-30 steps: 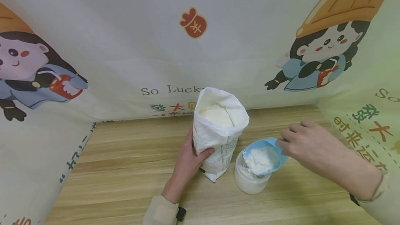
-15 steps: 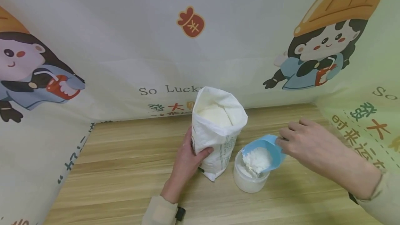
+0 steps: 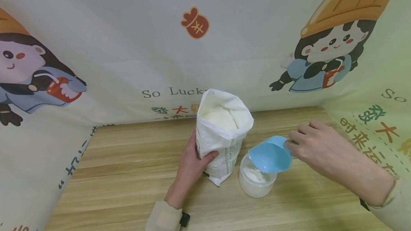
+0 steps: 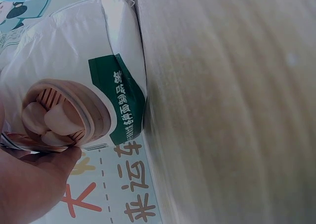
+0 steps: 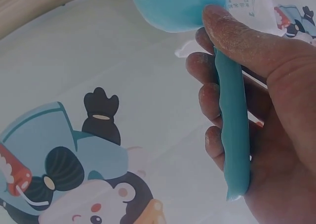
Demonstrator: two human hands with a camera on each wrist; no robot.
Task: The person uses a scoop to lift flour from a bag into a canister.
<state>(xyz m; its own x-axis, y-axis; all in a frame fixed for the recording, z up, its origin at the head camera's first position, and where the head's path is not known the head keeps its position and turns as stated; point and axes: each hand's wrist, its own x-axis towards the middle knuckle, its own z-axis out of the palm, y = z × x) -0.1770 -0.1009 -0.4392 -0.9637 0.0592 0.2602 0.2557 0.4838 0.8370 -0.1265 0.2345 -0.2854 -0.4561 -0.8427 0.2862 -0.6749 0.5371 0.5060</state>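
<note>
My left hand grips the lower left side of an upright white flour bag, its thumb across the front. The bag's top is open, showing pale flour inside. A printed picture of buns in a steamer shows on the bag in the left wrist view. My right hand holds a blue scoop by its handle, fingers curled round it and thumb along its top. Tilted over a clear round tub, the scoop's bowl looks emptied. White flour lies inside the tub.
The wood-grain tabletop lies under everything. Printed cloth walls with cartoon figures and lettering stand at the back and both sides. The bag stands close to the back wall, with the tub just to its front right.
The scoop in my right hand has tipped further toward the tub, and its heap of flour has slid out into the tub. My left hand stays on the bag.
</note>
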